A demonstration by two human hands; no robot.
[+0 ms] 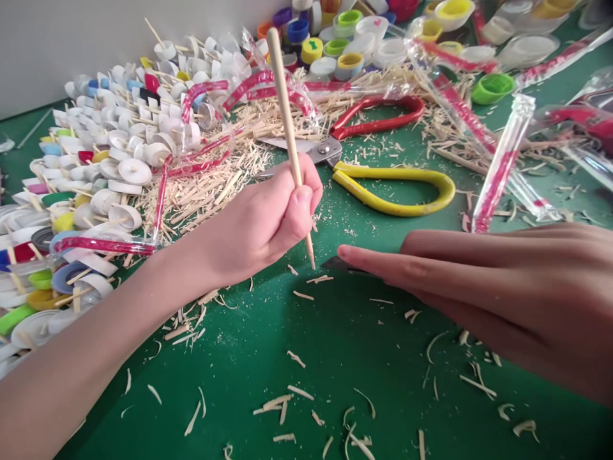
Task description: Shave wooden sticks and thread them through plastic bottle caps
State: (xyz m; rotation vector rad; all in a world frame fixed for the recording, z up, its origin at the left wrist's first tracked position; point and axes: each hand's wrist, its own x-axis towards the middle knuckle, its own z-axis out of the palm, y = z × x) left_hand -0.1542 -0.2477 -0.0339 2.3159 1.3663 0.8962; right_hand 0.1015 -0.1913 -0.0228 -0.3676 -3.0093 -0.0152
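Observation:
My left hand [268,220] is closed around a thin wooden stick [286,108], held almost upright with its lower tip resting on the green mat [306,358]. My right hand [502,287] comes in from the right with its index finger stretched along a small dark blade [338,262]. The blade's tip sits just right of the stick's tip. How the other right fingers grip the blade is hidden.
Wood shavings [287,402] litter the mat. Yellow and red handled scissors [383,160] lie behind the hands. A heap of white bottle caps on sticks [119,166] fills the left. Coloured caps [345,45] and clear red-striped wrappers [498,166] lie at the back and right.

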